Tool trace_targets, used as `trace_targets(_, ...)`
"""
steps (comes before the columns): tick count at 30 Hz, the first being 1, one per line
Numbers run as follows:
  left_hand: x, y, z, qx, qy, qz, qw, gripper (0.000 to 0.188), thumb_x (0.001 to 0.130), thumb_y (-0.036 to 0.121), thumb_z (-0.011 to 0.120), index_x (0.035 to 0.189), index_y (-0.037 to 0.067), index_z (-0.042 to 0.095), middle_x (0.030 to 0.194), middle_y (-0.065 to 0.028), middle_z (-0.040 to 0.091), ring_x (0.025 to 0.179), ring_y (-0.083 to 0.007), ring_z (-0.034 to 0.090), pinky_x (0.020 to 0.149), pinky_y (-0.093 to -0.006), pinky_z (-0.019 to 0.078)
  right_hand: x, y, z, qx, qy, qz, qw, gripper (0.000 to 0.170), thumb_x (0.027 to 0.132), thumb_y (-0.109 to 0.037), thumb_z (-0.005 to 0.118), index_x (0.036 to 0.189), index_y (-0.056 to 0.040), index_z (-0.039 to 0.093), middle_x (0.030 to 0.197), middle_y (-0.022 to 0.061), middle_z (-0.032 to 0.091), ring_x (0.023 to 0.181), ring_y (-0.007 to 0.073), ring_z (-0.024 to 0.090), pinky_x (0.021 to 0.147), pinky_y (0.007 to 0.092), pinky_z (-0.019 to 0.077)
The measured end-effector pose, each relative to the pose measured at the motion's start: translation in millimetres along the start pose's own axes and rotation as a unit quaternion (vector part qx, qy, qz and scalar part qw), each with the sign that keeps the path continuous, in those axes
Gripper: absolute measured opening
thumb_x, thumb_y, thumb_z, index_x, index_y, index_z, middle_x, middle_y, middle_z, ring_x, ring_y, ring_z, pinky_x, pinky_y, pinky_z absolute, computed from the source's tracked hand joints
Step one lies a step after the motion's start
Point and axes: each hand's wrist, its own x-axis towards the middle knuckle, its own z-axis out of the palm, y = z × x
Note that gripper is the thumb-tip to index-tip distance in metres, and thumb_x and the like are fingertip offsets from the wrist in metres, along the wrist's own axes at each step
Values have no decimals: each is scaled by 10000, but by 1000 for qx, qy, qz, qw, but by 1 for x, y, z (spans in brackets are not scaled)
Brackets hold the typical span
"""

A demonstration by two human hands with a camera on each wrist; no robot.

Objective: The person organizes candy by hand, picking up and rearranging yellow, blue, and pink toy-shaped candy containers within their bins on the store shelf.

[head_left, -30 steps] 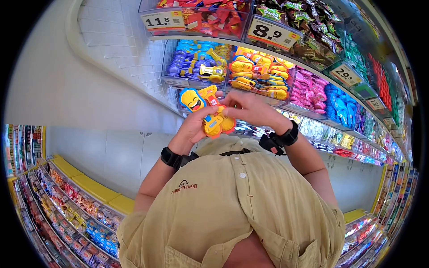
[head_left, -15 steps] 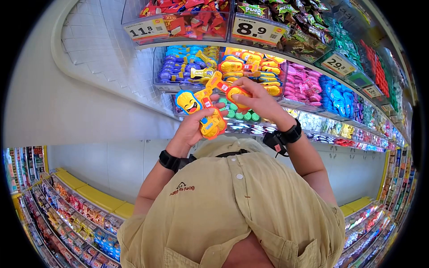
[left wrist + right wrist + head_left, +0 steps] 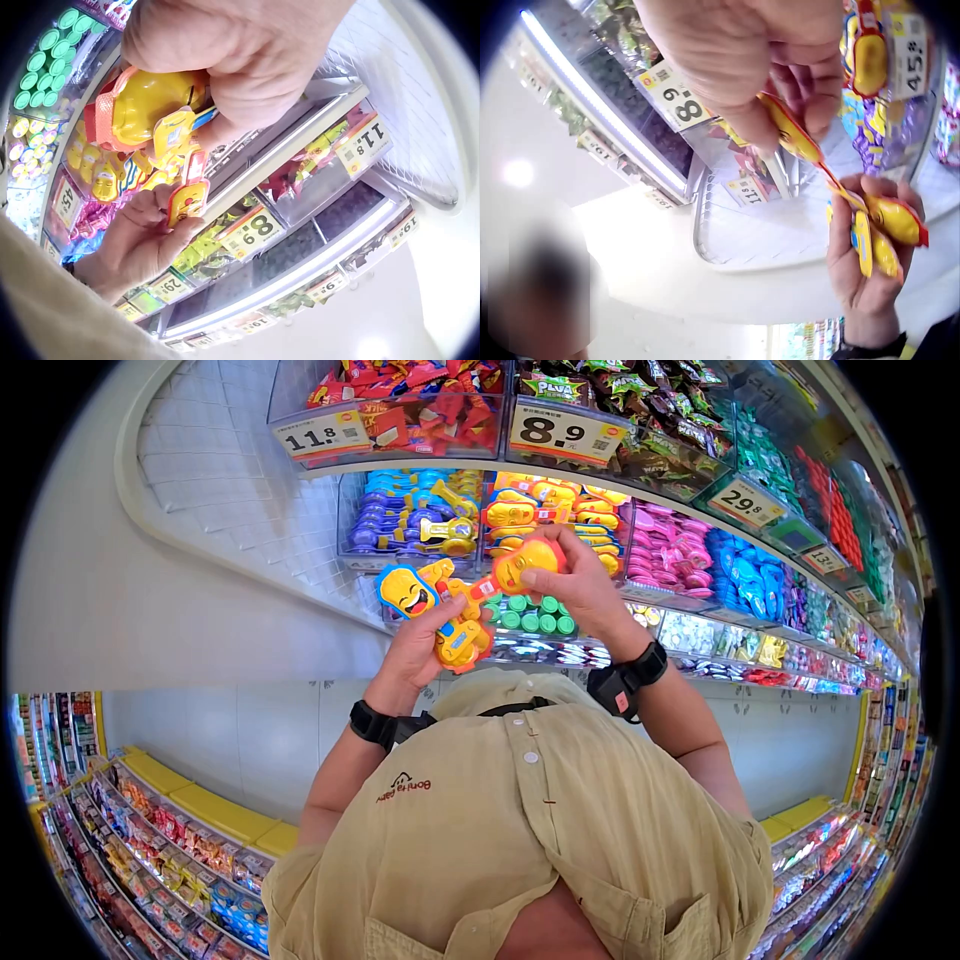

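While several yellow packets (image 3: 462,647) are gripped as a bunch by the left hand (image 3: 410,650), its fingers and thumb curled round them, a blue-rimmed packet (image 3: 405,591) with a laughing face juts from the edge; it could be shaken loose if the bunch were tilted or unevenly squeezed. To the right, a red-rimmed packet (image 3: 518,568) is pinched at its rounded end between thumb and fingers of the right hand (image 3: 588,588), its narrow end directed at the bunch. Were it pulled sharply, its neck could be creased, or neighbours dragged out and dropped towards the green-topped containers (image 3: 535,622).

From the left, "11.8" is shown on a price tag (image 3: 322,436); on the shirt (image 3: 530,810), inverted lettering is seen, apparently "Bonita Baby"; "PLVA" seems printed on a green-and-brown wrapper (image 3: 555,388); then come "8.9" and "29.8". "45.8" can be read in the right wrist view. The packets' small print cannot be made out.
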Motion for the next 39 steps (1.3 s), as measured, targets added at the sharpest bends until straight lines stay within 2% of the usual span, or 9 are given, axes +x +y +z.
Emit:
trace_targets(5,5,-6,1,-2,-35,-15,999,320,910,222,585,1142,11,522,996,-136,622,849,-225,644,719,-345,548,3,19,23,109,17,-31,993,313,858,-120,651,1133,-48,520,1073,38,599,950,103,573,786,262,493)
trace_targets(16,1,-13,9,44,-21,7,999,239,896,133,588,1113,53,529,1014,-107,623,902,-228,640,757,-385,555,26,10,8,-74,14,14,997,204,887,-141,571,1060,-34,555,854,31,603,836,103,578,736,274,468)
trace_targets(18,0,-11,4,40,-24,10,999,210,901,120,572,1096,56,529,1010,-101,620,925,-230,636,785,-394,552,29,-2,-10,-293,28,-57,954,208,883,-146,570,1064,-45,552,815,79,615,777,157,605,685,314,480)
trace_targets(22,-4,-11,-3,14,-20,6,1000,189,872,104,598,1048,60,545,971,-98,619,913,-245,635,766,-409,552,40,-21,-37,-585,87,-181,786,279,871,-148,595,1132,-61,548,812,130,636,734,274,626,648,355,481)
trace_targets(29,-12,-7,-4,24,-3,11,1000,177,851,92,609,1018,63,555,937,-97,617,888,-239,629,753,-410,552,80,-1,-71,-643,118,-300,695,268,873,-195,565,1118,-86,574,895,187,634,881,367,604,742,446,480)
trace_targets(30,-13,-6,-5,14,-5,12,1000,179,850,90,608,1018,62,554,933,-97,615,884,-238,628,753,-409,552,84,0,-75,-606,108,-195,764,274,888,-255,547,1086,-74,598,945,179,639,924,357,595,786,425,476)
trace_targets(33,-15,-8,-7,-7,-6,12,1000,183,847,85,607,1020,60,552,923,-96,611,871,-234,628,752,-406,552,95,11,-83,-503,92,-103,853,305,895,-314,538,1068,-73,613,981,160,645,928,334,604,796,404,479)
trace_targets(37,-16,-9,-6,5,0,15,1000,185,846,82,605,1021,60,549,919,-96,609,865,-232,628,757,-403,551,103,13,-91,-463,78,-67,880,270,876,-296,578,1052,-99,633,969,112,661,906,281,623,793,355,493)
trace_targets(39,-16,-9,-5,9,-2,15,1000,186,847,83,605,1022,60,547,920,-96,609,868,-230,628,763,-403,551,105,16,-92,-519,83,-113,843,246,869,-283,586,1027,-101,636,942,96,660,882,275,625,779,360,499)
